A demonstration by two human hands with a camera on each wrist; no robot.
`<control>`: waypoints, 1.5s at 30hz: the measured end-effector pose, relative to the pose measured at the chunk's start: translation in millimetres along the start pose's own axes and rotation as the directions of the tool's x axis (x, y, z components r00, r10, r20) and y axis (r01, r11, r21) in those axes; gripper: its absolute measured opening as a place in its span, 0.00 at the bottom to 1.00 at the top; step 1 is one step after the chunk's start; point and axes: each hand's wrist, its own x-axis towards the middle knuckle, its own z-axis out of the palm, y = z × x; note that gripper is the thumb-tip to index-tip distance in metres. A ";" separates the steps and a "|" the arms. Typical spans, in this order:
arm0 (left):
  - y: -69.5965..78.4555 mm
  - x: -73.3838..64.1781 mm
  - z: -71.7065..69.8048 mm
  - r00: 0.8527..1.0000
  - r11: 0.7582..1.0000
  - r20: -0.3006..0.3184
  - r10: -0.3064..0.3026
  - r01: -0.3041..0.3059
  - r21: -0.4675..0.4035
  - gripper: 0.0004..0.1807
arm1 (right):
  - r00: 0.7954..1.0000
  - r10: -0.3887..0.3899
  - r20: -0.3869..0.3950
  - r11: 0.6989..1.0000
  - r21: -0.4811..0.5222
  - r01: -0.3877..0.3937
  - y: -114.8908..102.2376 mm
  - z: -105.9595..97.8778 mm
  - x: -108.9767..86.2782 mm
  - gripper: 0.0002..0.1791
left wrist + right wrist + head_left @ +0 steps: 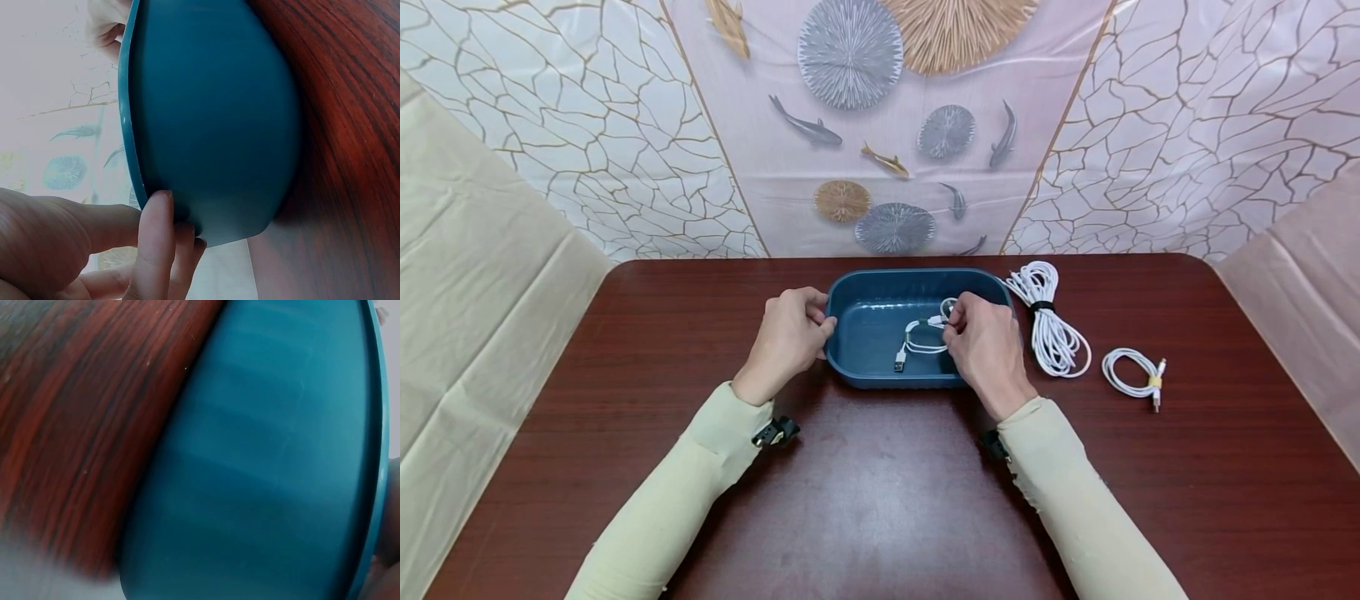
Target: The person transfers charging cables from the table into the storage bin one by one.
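Note:
A dark blue oblong plastic bin [895, 382] stands on the table, its outer wall [219, 119] filling much of both wrist views. At its left end my left hand [785, 340] grips the rim, thumb on one side and fingers on the outside. Inside the bin's right half lies a small coiled white USB cable [900, 360], its plug toward the front. My right hand [988, 348] reaches over the rim and pinches this cable between thumb and fingers; the hand hides part of the coil. In the right wrist view only a blurred bit of the hand shows at the right edge.
Right of the bin lies a long white cable bundle [1043, 321] bound with a black strap. Farther right is a small coiled white cable [1127, 387] with a yellow tie. The brown wood table [880, 500] ends at a patterned backdrop [887, 167].

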 end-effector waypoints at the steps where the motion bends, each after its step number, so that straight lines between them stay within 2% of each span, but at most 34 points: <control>1: -0.1 0.0 0.0 1.000 1.000 0.000 0.001 -0.001 -0.001 0.19 | 1.000 0.004 0.006 1.000 -0.002 -0.004 -0.3 0.0 -0.5 0.07; 9: -2.1 1.2 0.0 1.000 1.000 0.002 0.009 -0.009 -0.001 0.19 | 0.999 -0.012 0.033 0.999 -0.039 0.013 -0.1 0.5 -1.9 0.08; 20: 1.1 1.1 -0.7 1.000 1.000 0.004 -0.015 0.015 0.002 0.20 | 0.995 -0.012 0.097 0.997 -0.071 0.019 0.3 -0.8 -0.7 0.07; 30: 0.3 0.5 -0.3 1.000 1.000 0.008 -0.012 0.012 -0.004 0.19 | 0.982 0.037 0.183 0.997 -0.069 -0.025 1.1 -2.7 -0.5 0.05; 45: -0.9 0.9 0.1 1.000 1.000 0.002 0.000 0.000 0.000 0.19 | 0.982 0.029 0.187 0.997 -0.072 -0.016 1.0 -4.3 -0.1 0.04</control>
